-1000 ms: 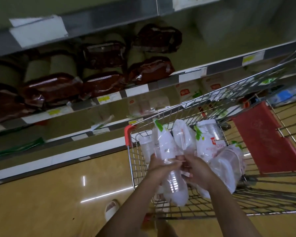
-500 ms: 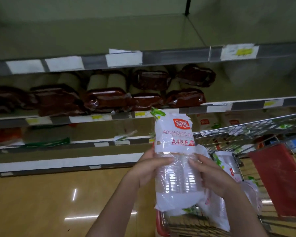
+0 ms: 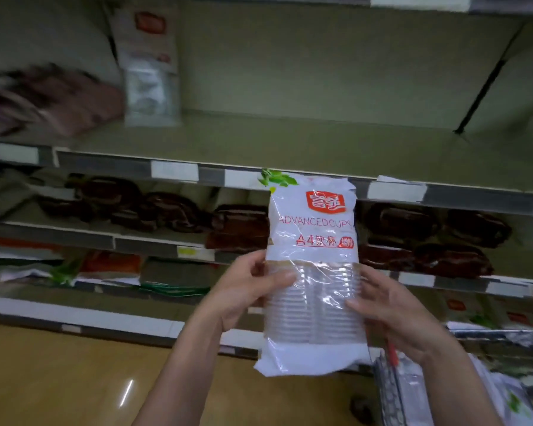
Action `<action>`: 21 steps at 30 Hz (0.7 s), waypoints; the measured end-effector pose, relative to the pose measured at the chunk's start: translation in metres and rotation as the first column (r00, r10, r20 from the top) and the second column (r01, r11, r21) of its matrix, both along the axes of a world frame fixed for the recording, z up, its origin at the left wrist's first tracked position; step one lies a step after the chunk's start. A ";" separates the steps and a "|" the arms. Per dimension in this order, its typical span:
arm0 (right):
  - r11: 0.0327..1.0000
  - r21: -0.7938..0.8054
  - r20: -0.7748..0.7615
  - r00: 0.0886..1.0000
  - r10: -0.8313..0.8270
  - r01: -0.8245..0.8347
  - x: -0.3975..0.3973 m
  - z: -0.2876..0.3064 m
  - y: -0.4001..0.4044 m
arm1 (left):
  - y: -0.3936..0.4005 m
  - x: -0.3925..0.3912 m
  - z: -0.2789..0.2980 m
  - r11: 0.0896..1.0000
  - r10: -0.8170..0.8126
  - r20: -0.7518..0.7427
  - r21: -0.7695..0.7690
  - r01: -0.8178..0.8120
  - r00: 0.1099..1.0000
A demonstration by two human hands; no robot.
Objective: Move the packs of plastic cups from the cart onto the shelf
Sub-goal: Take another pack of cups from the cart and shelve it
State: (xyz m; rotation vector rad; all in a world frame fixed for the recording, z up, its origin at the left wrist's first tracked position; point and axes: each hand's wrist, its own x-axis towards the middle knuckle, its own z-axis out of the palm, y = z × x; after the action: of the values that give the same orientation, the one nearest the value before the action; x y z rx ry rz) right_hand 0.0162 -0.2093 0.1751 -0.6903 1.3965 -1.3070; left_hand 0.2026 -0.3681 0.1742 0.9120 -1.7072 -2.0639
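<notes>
Shelf (image 3: 290, 139) with upright cup pack (image 3: 150, 75)

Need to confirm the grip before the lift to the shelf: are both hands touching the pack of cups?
Touching. The head view shows the left hand and right hand pressed against opposite sides of the pack of cups, thumbs across its front.

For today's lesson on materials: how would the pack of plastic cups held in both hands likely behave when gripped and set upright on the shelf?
The pack of plastic cups is probably light: thin clear cups. Its glossy, crinkled film looks slippery, so the left hand and right hand clasp both sides. Tall and narrow, it may tip.
</notes>
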 end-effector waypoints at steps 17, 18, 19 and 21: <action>0.977 -0.189 -0.217 0.975 0.051 -0.094 0.067 0.094 -0.268 | -0.207 0.069 0.097 0.878 0.353 -0.143 -0.289 -0.381 0.924; 0.977 -0.189 -0.222 0.973 0.055 -0.098 0.069 0.098 -0.286 | -0.219 0.071 0.104 0.866 0.373 -0.125 -0.309 -0.393 0.919; 0.977 -0.187 -0.229 0.972 0.062 -0.106 0.071 0.104 -0.303 | -0.232 0.073 0.112 0.854 0.392 -0.109 -0.324 -0.406 0.913; 0.976 -0.177 -0.215 0.973 0.085 -0.125 0.075 0.110 -0.335 | -0.257 0.076 0.123 0.823 0.439 -0.068 -0.368 -0.432 0.896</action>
State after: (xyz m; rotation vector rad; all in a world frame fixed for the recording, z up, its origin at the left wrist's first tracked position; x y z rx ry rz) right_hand 0.0913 -0.5442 0.2852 -1.0410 1.3891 -1.3237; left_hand 0.2786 -0.6251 0.2973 1.0721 -1.6311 -1.3768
